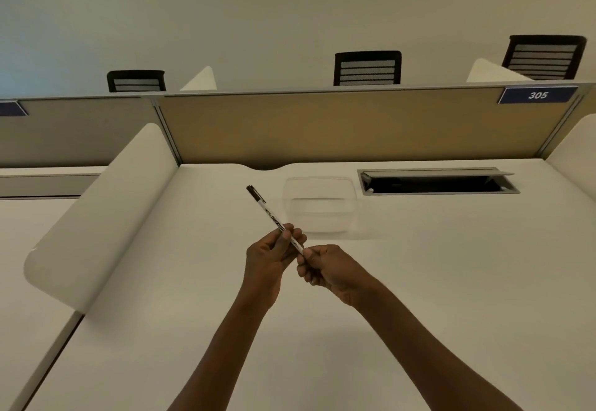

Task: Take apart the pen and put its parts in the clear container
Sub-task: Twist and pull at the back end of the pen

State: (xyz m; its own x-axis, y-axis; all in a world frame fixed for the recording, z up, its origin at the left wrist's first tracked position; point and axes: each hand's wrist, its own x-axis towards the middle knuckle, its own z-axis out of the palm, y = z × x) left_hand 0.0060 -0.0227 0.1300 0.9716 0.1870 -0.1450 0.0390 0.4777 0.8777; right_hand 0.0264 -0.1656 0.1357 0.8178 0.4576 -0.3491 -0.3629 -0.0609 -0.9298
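We are holding a white pen (272,217) above the table (419,281), left hand (269,259) pinching its barrel, right hand (325,267) gripping its lower end. The clear container (319,207) is sitting just beyond our hands. Pulling too sharply could send small parts flying.

White desk (419,281), clear container (320,207) on it near the far edge.

White "305" on a blue plate (537,95) atop the partition; pen (270,215) barrel print — too small to read
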